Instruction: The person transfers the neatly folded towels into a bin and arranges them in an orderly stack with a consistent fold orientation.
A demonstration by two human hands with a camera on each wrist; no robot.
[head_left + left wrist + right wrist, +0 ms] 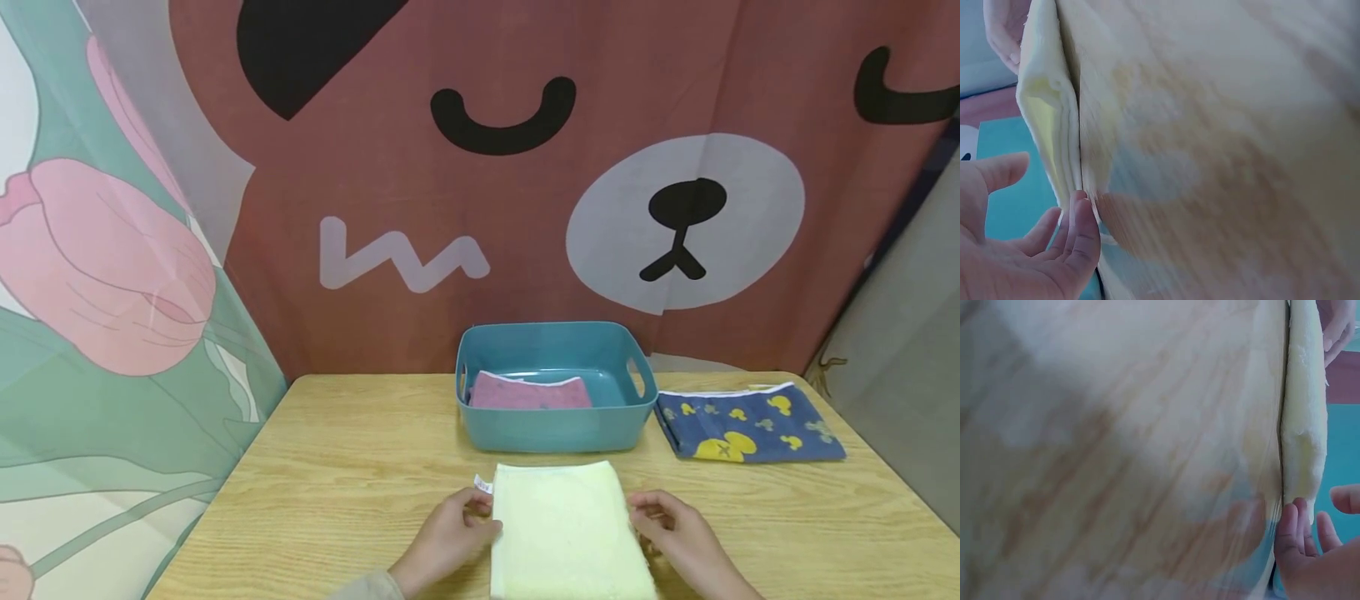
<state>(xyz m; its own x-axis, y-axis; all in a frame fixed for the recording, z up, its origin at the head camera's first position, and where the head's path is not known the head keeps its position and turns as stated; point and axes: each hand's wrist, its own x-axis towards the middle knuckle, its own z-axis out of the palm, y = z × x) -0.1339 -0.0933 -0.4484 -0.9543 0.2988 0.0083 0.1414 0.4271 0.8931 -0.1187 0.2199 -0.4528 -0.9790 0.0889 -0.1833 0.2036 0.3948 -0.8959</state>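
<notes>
A pale yellow towel [566, 529], folded into a rectangle, lies on the wooden table [337, 475] in front of the basket. Its stacked layers show at the side edge of the towel [1063, 134] in the left wrist view. My left hand [453, 537] is at the towel's left edge, close to a small white tag [483, 484]. The thumb stands away from the fingers [1082, 240], whose tips touch the lower edge. On the opposite side my right hand [678, 537] has its fingertips against the right edge, thumb apart from the fingers [1294, 534].
A teal basket [555, 431] with side handle holes stands behind the towel. Inside it, toward the left, sits a folded pink towel [528, 393]. To its right lies a folded navy cloth [757, 425] with yellow figures. A bear-printed curtain [390, 183] hangs behind the table.
</notes>
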